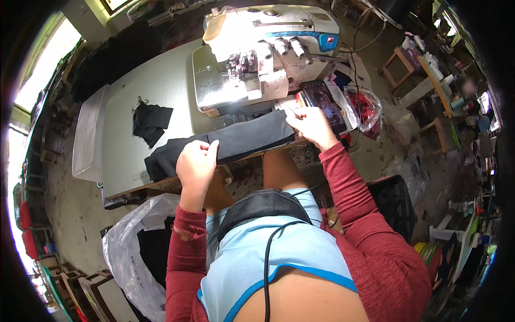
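Note:
A long strip of black fabric (248, 140) stretches along the front edge of the table, folded flat. My left hand (195, 162) grips it left of its middle, thumb and fingers pinched on the upper layer. At the strip's right end, my right hand (315, 126) pinches the corner between thumb and fingers. Just beyond the fabric stands a white overlock sewing machine (314, 27) with a blue panel and several thread guides; its lamp glares brightly over the needle area. A smaller black fabric piece (152, 123) lies crumpled on the table to the left.
A translucent plastic bin (90, 134) adjoins the table's left end. A lit screen (325, 105) and a clear bag with red stuff (366, 110) sit right of the machine. On the floor at my left is a clear plastic bag (126, 249) holding black cloth; a black basket (401, 206) stands at right.

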{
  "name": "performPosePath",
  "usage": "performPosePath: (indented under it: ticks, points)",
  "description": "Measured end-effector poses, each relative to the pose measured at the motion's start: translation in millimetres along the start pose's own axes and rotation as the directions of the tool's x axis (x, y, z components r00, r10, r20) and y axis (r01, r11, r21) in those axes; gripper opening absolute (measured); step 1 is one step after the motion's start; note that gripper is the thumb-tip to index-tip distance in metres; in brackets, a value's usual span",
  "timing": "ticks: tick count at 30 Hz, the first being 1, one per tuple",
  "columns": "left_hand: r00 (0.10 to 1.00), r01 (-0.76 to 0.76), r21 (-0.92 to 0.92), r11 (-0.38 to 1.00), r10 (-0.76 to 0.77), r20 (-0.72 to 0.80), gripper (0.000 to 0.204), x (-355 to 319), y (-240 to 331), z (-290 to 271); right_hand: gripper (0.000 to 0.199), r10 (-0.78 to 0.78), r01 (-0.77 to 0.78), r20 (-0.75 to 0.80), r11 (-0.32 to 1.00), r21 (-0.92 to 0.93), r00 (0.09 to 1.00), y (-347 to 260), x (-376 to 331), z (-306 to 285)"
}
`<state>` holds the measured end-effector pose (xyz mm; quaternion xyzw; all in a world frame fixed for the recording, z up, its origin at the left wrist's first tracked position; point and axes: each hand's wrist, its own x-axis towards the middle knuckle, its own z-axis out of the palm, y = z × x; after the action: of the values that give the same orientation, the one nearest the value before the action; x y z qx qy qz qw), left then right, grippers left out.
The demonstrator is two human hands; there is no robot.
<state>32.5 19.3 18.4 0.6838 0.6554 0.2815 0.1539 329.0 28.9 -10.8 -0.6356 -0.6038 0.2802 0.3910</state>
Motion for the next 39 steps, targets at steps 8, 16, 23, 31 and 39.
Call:
performPosePath:
  ticks: [8,16,23,31,39]
  points:
    - [0.995,-0.067,-0.282,0.957,0.044,-0.087,0.028,4,4,19,0.025,-0.072,0.07,-0.01,0.99,-0.126,0.997,0,-1,1]
    - [0.891,-0.427,-0.461,0.778,0.45,-0.067,0.028,-3,9,6,0.032,-0.109,0.126,-0.111,0.979,0.162,0.988,8,-4,19]
    - [0.789,-0.515,-0.479,0.711,0.612,0.06,0.024,-28,4,-14,0.04,-0.181,0.195,-0.086,0.96,0.202,0.98,16,-5,24]
    - [0.819,-0.505,-0.147,0.85,0.419,-0.392,0.007,24,17,-55,0.02,-0.132,0.149,-0.072,0.929,0.338,0.989,-50,3,17]
    - [0.588,-0.801,0.017,0.598,0.793,-0.157,0.029,98,20,2,0.013,0.098,-0.153,0.117,0.661,0.734,0.988,-66,47,68]
